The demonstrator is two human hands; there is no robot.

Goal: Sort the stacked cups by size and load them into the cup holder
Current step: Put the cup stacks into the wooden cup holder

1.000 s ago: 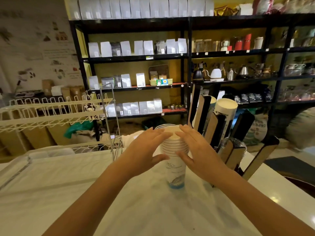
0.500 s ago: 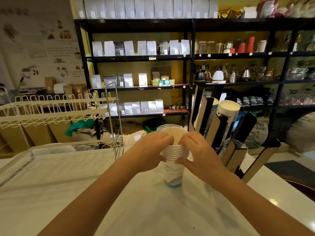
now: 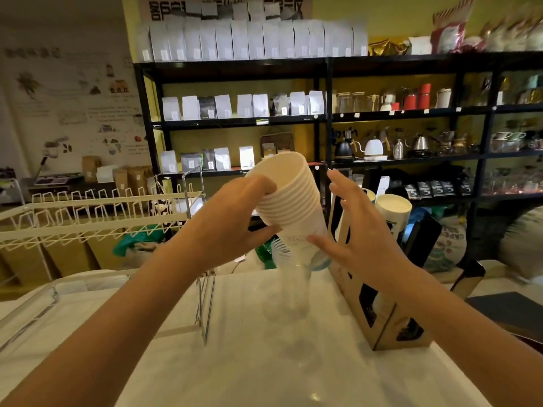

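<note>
Gripping 1 tilted paper cup stack (image 3: 289, 201), left hand (image 3: 232, 227) fingers curl; right hand (image 3: 360, 236) spread, touching.

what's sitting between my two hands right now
In the head view, the tilted paper cup stack lies between the left hand and right hand.

sack (image 3: 449, 245): partial print "CAFE", rest unclear | paper cup stack (image 3: 289, 201): small print, unreadable | banner (image 3: 226, 8) above shelves: large blocky characters, blurred | shelf bag labels: too small to read
</note>
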